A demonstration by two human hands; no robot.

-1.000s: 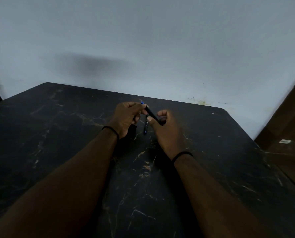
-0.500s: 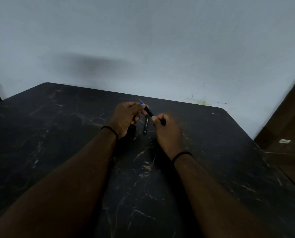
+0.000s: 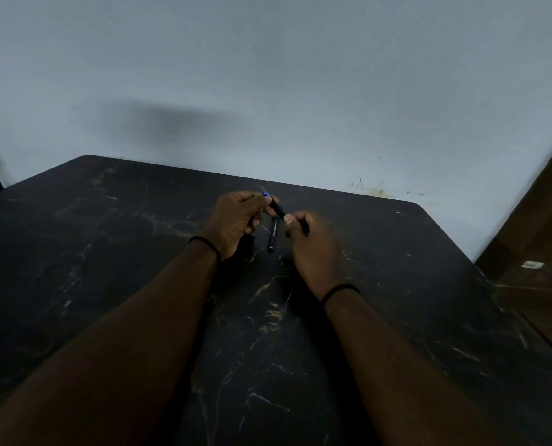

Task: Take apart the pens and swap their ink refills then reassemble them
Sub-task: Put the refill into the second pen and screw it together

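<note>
Both hands hold one dark pen (image 3: 278,209) above the black marble table (image 3: 107,252). My left hand (image 3: 236,220) pinches its upper end, where a small blue tip (image 3: 265,194) shows past the fingers. My right hand (image 3: 310,243) grips the lower end, whose dark tail sticks out past the fingers. A second dark pen (image 3: 272,235) lies on the table between the hands, pointing toward me, apart from both. The room is dim, so the pens' parts are hard to tell apart.
A pale wall (image 3: 268,91) stands right behind the table's far edge. A brown wooden surface (image 3: 538,252) with a small white tag lies past the table's right edge. A black band circles each wrist.
My right hand has shifted slightly along the held pen, its fingers turning on the lower end. The left hand and the pen on the table have stayed in place.
</note>
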